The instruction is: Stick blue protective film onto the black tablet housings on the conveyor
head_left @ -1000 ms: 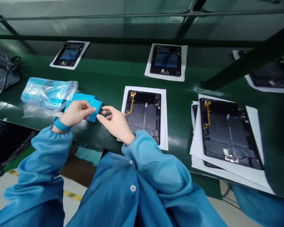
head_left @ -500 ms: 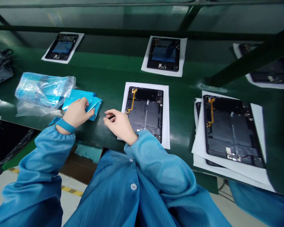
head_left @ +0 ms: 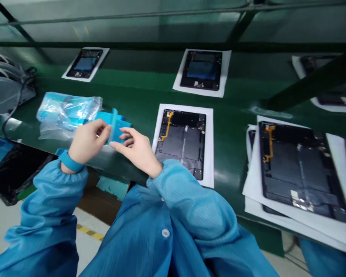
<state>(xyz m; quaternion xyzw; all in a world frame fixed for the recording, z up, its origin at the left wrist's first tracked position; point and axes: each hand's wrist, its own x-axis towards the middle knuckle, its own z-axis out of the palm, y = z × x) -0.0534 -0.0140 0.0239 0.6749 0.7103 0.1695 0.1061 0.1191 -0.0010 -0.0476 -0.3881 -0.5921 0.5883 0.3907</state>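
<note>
Between thumb and fingers, my left hand (head_left: 89,140) pinches a thin blue film sheet (head_left: 113,125), which stands up nearly edge-on. My right hand (head_left: 137,150) reaches in from the right with thumb and fingers apart, its thumb close to the sheet's lower edge; whether it touches cannot be made out. Below and behind the sheet lies a stack of blue film (head_left: 103,116), partly out of a clear plastic bag (head_left: 66,113). Right of my right hand an opened tablet (head_left: 181,140) with an orange flex cable rests on a white sheet (head_left: 209,154).
More opened tablets on white sheets stand at the back, one far left (head_left: 85,63) and one in the middle (head_left: 202,69). A stack with a tablet (head_left: 302,165) on top is at the right, near a green post (head_left: 305,80). Cables and a grey bundle (head_left: 8,84) sit far left.
My left hand has lifted a blue film sheet off the stack. My right hand has moved left towards it, its fingers opening. The view has shifted slightly.
</note>
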